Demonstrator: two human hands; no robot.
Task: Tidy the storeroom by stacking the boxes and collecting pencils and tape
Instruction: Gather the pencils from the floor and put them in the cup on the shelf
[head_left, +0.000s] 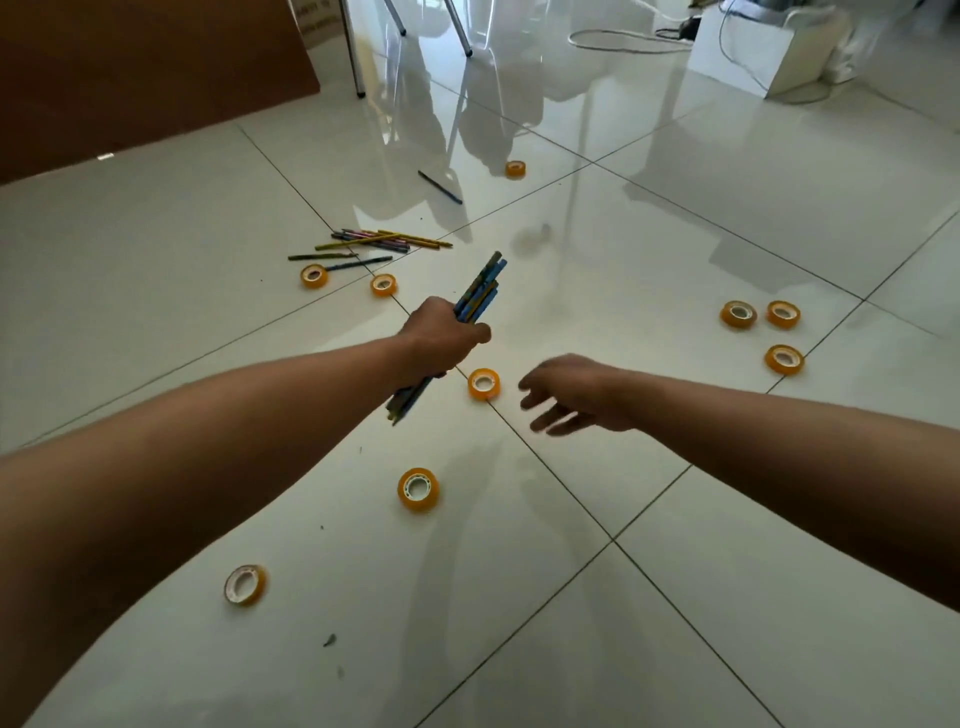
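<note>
Tape rolls (418, 489) scattered on floor near; right hand (571, 395) empty, fingers loose; left hand (441, 338) grips pencil bundle (480, 291); loose pencils (374, 244) beyond. Risk: overfull fist sheds pencils when adding more

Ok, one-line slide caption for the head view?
Left hand grips a pencil bundle; open right hand hovers near a tape roll on the tiled floor.

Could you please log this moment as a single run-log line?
left hand: grips bundle of blue and yellow pencils | right hand: open, above white tiled floor | nearest: round yellow tape roll
</note>
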